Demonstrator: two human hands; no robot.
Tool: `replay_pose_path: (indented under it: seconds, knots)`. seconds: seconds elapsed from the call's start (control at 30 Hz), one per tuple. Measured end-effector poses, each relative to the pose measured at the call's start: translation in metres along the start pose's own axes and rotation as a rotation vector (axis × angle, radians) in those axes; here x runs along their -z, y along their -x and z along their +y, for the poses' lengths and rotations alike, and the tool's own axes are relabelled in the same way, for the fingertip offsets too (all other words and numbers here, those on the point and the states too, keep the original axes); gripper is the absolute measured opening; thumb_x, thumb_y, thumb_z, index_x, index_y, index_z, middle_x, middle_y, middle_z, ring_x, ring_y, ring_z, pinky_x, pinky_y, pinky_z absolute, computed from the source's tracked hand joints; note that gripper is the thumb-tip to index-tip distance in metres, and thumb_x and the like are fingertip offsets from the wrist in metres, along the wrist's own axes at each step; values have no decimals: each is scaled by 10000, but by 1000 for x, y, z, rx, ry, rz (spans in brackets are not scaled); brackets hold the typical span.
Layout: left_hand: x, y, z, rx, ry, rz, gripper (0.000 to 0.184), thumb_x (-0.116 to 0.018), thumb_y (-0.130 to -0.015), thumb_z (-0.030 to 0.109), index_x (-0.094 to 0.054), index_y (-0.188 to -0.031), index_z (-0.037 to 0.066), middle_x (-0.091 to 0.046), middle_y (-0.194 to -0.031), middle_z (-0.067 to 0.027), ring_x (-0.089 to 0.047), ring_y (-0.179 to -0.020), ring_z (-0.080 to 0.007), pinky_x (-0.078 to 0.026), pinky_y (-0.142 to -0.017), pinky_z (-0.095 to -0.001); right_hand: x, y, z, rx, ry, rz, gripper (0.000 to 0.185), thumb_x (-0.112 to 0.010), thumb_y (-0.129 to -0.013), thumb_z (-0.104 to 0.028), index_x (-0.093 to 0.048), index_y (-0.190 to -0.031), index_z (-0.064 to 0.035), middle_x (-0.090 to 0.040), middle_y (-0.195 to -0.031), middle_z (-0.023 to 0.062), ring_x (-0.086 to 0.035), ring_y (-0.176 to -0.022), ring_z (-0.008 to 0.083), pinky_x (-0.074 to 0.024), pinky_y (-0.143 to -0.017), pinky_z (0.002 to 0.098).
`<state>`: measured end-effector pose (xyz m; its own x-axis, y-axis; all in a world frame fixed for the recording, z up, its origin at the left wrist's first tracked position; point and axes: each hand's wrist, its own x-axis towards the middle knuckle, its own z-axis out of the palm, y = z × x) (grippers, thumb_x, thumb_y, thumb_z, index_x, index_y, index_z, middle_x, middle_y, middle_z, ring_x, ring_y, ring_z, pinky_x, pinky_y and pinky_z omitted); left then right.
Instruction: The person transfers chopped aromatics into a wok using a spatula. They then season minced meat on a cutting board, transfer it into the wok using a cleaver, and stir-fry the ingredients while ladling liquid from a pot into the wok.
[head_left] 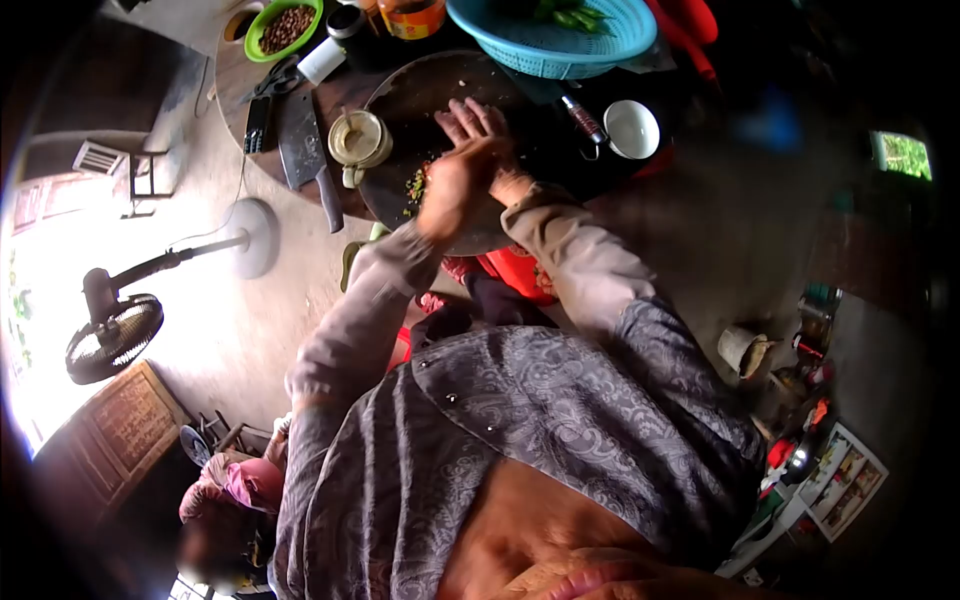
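Note:
My left hand [458,190] lies across my right hand [474,122], palms toward each other, over a dark round chopping board [395,90]. The right fingers stretch out past the left hand; the left fingers are partly blurred but look extended. Neither hand visibly holds anything. Chopped yellow, green and red bits [415,190] lie on the board beside my left wrist. Left of them stands a glass mug [358,140] with pale contents, and further left a cleaver [303,145] with its handle toward me. To the right are a patterned-handled utensil [583,118] and a white bowl [632,130].
A blue basket [560,62] with green peppers [580,18], a green bowl [268,50] of brown nuts or beans, a labelled jar [412,20], scissors [275,80] and a black handset [257,125] share the table. A fan [115,335] stands left. Another person [235,490] is at lower left.

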<state>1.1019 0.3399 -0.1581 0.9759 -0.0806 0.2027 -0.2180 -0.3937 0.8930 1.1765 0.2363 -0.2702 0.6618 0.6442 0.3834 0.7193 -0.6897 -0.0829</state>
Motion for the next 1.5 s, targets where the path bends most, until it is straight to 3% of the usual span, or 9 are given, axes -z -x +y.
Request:
replay_pose_path:
  seconds: [0.1,0.13,0.3,0.4,0.9,1.0,1.33,1.43,1.5]
  knots:
    - [-97,-61,-17,-111,-880,4,325,-495,-881,184,-583,-1172,71,-613,-1074,-176,-612,-999,-232,-492,-795,-330,-5,5,-6,23,-128,56,563,-535,-850,-370,-447,-1352,-131,-367,-1422,113,-322,-1302,308,-265,-1066,496]
    - [-117,-92,-49,-178,-562,-493,320,-473,-887,234,-594,-1141,83,-619,-1036,-173,-615,-991,-252,-508,-757,-370,-31,8,-5,-3,-130,202,543,-510,-864,-377,-457,-1344,-129,-374,-1418,121,-337,-1297,318,-261,-1069,501]
    - [-192,-148,-82,235,-361,-359,271,-502,-840,310,-664,-935,115,-659,-960,-179,-641,-915,-339,-517,-785,-400,-37,49,-39,-117,-1,126,575,-308,-948,-485,-346,-1416,-153,-305,-1470,117,-243,-1372,290,-149,-1133,466]
    - [-250,-185,-158,334,-376,-525,293,-526,-808,338,-702,-921,133,-672,-969,-151,-644,-941,-321,-517,-823,-378,-11,73,-46,-218,-855,-106,584,-307,-973,-420,-162,-1447,-113,-242,-1487,110,-221,-1375,219,-133,-1142,392]
    - [-51,-96,41,-117,-799,-806,187,-554,-839,222,-580,-967,89,-621,-842,-53,-595,-631,-210,-509,-583,-354,48,98,-48,-18,-369,52,280,-647,-803,-181,-569,-1021,-25,-550,-1048,203,-562,-942,351,-462,-837,424]
    - [-9,-52,-23,-543,-198,-475,253,-570,-835,153,-542,-1081,100,-608,-747,-58,-582,-601,-220,-503,-577,-305,85,88,-43,-120,-568,15,321,-618,-789,-27,-561,-1105,-44,-526,-1113,139,-550,-1024,323,-472,-864,389]
    - [67,67,-20,400,222,89,434,-532,-836,81,-451,-1261,84,-573,-721,-107,-564,-588,-187,-458,-564,-344,6,-38,52,-90,-412,246,84,-494,-887,-72,-543,-943,-34,-551,-800,180,-544,-750,341,-448,-701,409]
    - [46,67,-42,452,179,177,383,-575,-836,94,-493,-1210,65,-577,-719,-99,-550,-577,-154,-456,-548,-315,-67,-92,69,-1023,-1169,-122,112,-554,-845,-189,-538,-900,-93,-552,-775,164,-574,-779,307,-469,-697,391]
    - [29,58,-47,437,94,255,394,-584,-828,80,-489,-1210,62,-603,-743,-130,-594,-609,-192,-473,-574,-325,-59,-90,67,-373,-783,-144,146,-576,-788,-156,-520,-874,-52,-550,-806,171,-572,-776,337,-456,-683,408]
